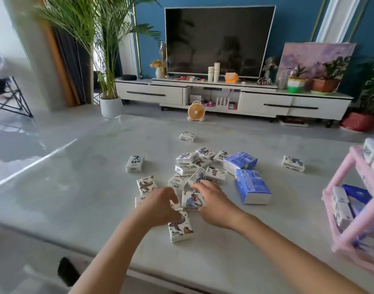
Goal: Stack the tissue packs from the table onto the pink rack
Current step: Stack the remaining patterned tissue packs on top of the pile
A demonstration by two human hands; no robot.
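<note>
step: gathering from the pile | left hand (160,205) fingers curled over tissue packs (187,169), grip could not be told | right hand (211,203) fingers pinched a printed pack (191,200) | packs lay mid counter (76,209) | pink rack (351,221) stood far right, part-filled | next, likely: lift, carry right, stack

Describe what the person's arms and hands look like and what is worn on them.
Both forearms are bare, with no sleeves in view. The left hand and right hand wear no gloves; no watch, bracelet or ring is visible.
</note>
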